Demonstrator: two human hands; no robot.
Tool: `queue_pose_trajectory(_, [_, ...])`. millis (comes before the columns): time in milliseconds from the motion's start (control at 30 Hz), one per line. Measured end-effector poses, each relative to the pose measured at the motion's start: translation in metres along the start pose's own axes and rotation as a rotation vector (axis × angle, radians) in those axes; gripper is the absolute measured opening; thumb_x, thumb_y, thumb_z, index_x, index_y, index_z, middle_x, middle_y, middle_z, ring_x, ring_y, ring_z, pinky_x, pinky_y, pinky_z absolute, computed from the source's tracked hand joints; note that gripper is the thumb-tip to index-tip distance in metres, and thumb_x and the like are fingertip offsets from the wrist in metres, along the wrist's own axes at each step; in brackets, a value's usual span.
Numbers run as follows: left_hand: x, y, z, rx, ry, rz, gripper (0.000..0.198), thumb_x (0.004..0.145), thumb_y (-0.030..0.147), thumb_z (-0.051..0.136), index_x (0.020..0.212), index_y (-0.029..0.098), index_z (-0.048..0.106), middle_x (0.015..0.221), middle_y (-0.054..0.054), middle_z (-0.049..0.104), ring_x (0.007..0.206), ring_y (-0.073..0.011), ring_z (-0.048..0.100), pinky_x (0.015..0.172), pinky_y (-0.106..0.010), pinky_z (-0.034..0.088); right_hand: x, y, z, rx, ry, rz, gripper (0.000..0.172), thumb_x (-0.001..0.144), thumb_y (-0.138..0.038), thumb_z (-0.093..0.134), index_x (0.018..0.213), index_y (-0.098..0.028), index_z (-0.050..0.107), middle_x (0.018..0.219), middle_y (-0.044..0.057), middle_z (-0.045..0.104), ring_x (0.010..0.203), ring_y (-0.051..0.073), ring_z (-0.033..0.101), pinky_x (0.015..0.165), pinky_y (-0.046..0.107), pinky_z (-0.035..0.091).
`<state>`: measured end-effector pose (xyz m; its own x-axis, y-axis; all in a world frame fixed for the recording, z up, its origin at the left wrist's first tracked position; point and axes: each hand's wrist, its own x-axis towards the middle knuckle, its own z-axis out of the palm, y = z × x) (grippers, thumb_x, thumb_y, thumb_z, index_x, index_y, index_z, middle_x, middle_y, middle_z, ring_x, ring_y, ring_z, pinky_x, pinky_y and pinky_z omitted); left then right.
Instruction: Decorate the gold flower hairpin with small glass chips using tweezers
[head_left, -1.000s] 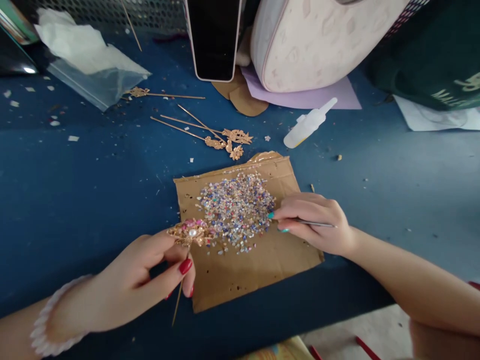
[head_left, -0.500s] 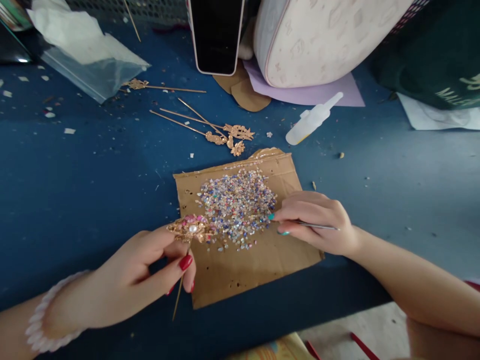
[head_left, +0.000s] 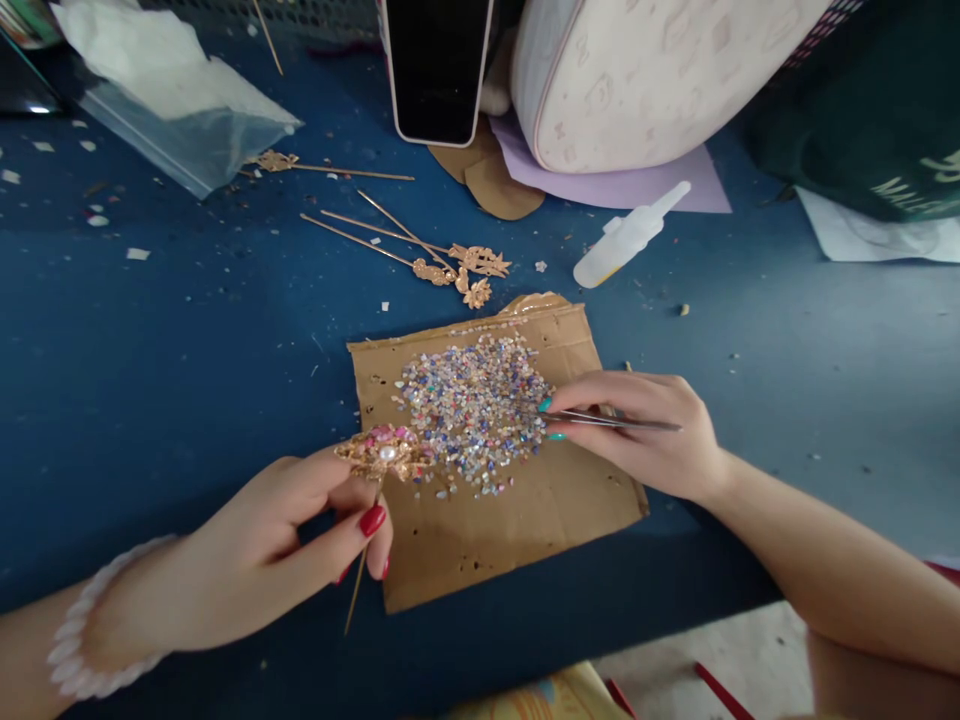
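Observation:
My left hand (head_left: 277, 540) pinches a gold hairpin (head_left: 379, 455) with a pearl and pink stones on its ornate head; its thin stick runs down past my red-nailed fingers. My right hand (head_left: 645, 430) grips metal tweezers (head_left: 600, 420), their tips at the right edge of a heap of small coloured stones (head_left: 472, 410). The heap lies on a piece of brown cardboard (head_left: 525, 510) on the blue table (head_left: 150, 350). The hairpin's head sits at the cardboard's left edge, beside the heap.
Three bare gold hairpins (head_left: 450, 265) lie beyond the cardboard, another (head_left: 277, 162) farther left. A small glue bottle (head_left: 626, 238) lies at right. A clear plastic bag (head_left: 180, 130), a phone (head_left: 435, 65), a pale pouch (head_left: 645, 70) and a dark green bag (head_left: 862, 110) line the back.
My right hand has lifted slightly and turned, so the tweezers now show more fully and point into the heap. My left hand and the hairpin have barely moved.

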<state>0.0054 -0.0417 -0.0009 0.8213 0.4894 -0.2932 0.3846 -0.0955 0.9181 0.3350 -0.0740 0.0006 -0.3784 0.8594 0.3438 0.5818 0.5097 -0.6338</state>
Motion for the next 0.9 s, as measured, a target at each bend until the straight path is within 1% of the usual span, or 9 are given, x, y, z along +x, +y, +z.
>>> queue_pose_trajectory(133, [0.0007, 0.0016, 0.0014, 0.035, 0.054, 0.067, 0.033, 0.093, 0.011, 0.042, 0.077, 0.024, 0.069, 0.068, 0.005, 0.071, 0.052, -0.0061, 0.063, 0.052, -0.014, 0.049, 0.0041, 0.0023, -0.0015, 0.021, 0.035, -0.091, 0.008, 0.098, -0.025, 0.066, 0.092, -0.020, 0.070, 0.080, 0.000, 0.074, 0.069, 0.011, 0.070, 0.067, 0.022, 0.058])
queue_pose_trajectory(233, [0.0002, 0.0015, 0.0017, 0.037, 0.062, 0.083, 0.033, 0.093, 0.010, 0.042, 0.078, 0.024, 0.068, 0.068, 0.007, 0.070, 0.052, -0.0049, 0.063, 0.052, -0.012, 0.049, 0.0059, 0.0020, -0.0021, 0.015, 0.045, -0.096, 0.006, 0.095, -0.022, 0.069, 0.090, -0.020, 0.072, 0.089, 0.004, 0.074, 0.081, 0.013, 0.073, 0.077, 0.024, 0.063])
queue_pose_trajectory(300, [0.0000, 0.0009, 0.0016, 0.028, 0.060, 0.085, 0.032, 0.093, 0.011, 0.042, 0.079, 0.025, 0.067, 0.068, 0.007, 0.070, 0.052, -0.0044, 0.063, 0.052, -0.011, 0.049, 0.0066, 0.0008, -0.0009, 0.038, 0.040, -0.098, 0.007, 0.095, -0.019, 0.069, 0.089, -0.020, 0.071, 0.092, 0.004, 0.075, 0.085, 0.013, 0.074, 0.081, 0.024, 0.064])
queue_pose_trajectory(500, [0.0017, 0.0023, 0.0010, 0.064, 0.051, 0.109, 0.033, 0.093, 0.010, 0.042, 0.078, 0.025, 0.067, 0.066, 0.007, 0.069, 0.052, -0.0041, 0.063, 0.051, -0.010, 0.048, 0.0067, 0.0005, 0.0059, 0.060, 0.027, -0.106, 0.008, 0.093, -0.014, 0.070, 0.087, -0.019, 0.070, 0.086, 0.003, 0.077, 0.085, 0.012, 0.076, 0.082, 0.022, 0.065])
queue_pose_trajectory(633, [0.0023, 0.0035, 0.0011, 0.046, 0.076, 0.097, 0.032, 0.093, 0.010, 0.042, 0.079, 0.025, 0.067, 0.068, 0.008, 0.070, 0.052, -0.0040, 0.063, 0.052, -0.010, 0.049, 0.0059, 0.0029, 0.0076, 0.064, 0.023, -0.089, 0.007, 0.093, -0.013, 0.069, 0.088, -0.018, 0.070, 0.088, 0.004, 0.078, 0.088, 0.013, 0.076, 0.085, 0.023, 0.064])
queue_pose_trajectory(733, [0.0013, 0.0026, 0.0015, 0.046, 0.054, 0.093, 0.033, 0.093, 0.010, 0.042, 0.079, 0.026, 0.068, 0.068, 0.008, 0.070, 0.053, -0.0041, 0.064, 0.052, -0.010, 0.049, 0.0057, 0.0035, 0.0076, 0.058, 0.024, -0.078, 0.008, 0.093, -0.012, 0.070, 0.089, -0.019, 0.070, 0.088, 0.003, 0.078, 0.089, 0.013, 0.076, 0.086, 0.023, 0.064])
queue_pose_trajectory(900, [0.0003, 0.0010, 0.0029, 0.042, 0.062, 0.105, 0.033, 0.093, 0.009, 0.043, 0.079, 0.026, 0.067, 0.069, 0.009, 0.070, 0.054, -0.0035, 0.064, 0.053, -0.009, 0.049, 0.0056, 0.0022, 0.0073, 0.030, 0.023, -0.080, 0.010, 0.092, -0.010, 0.070, 0.089, -0.020, 0.069, 0.087, 0.001, 0.078, 0.089, 0.012, 0.076, 0.087, 0.020, 0.063])
